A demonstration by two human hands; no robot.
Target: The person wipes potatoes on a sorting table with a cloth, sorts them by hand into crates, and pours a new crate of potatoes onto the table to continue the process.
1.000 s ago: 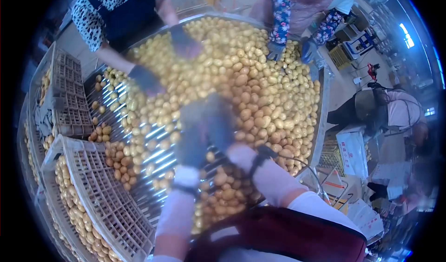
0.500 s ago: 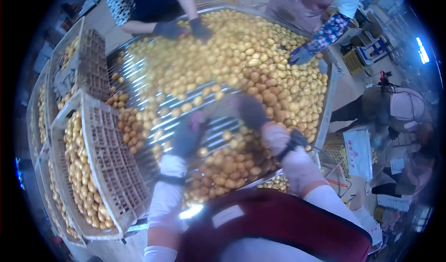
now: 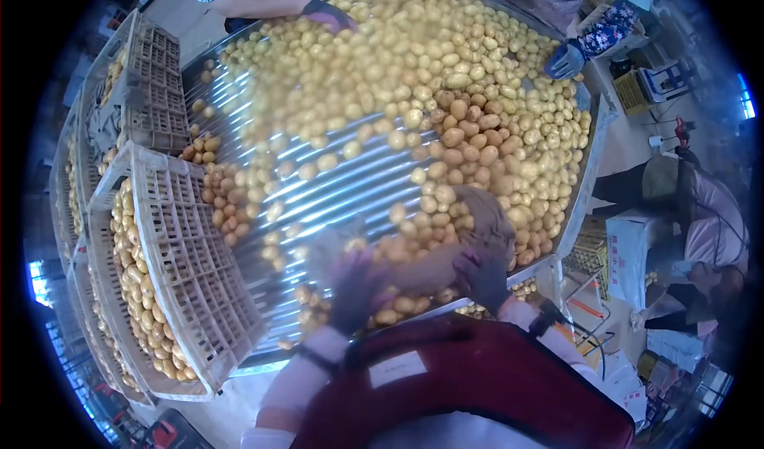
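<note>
My left hand (image 3: 358, 290), in a grey glove with pinkish fingers, is low over the near side of a ribbed metal sorting table (image 3: 326, 198); motion blurs it. My right hand (image 3: 484, 275), gloved alike, is at the near right edge. A crumpled brown cloth (image 3: 430, 271) stretches between them, and both hands appear closed on its ends. Part of the cloth bunches up over potatoes beyond my right hand. Small yellow potatoes (image 3: 390, 51) cover the far and right parts of the table. A heap of browner potatoes (image 3: 473, 138) lies right of the middle.
Plastic crates (image 3: 191, 266) filled with potatoes stand along the left. Across the table a co-worker's gloved hand (image 3: 330, 15) touches potatoes; another person's gloved hand (image 3: 565, 60) rests at the far right. A white carton (image 3: 627, 259) and a bent-over person (image 3: 700, 202) are at the right.
Both my hands have moved back towards my body with the cloth, from the table's middle to its near edge. The view has shifted, and more bare ribs show in the middle.
</note>
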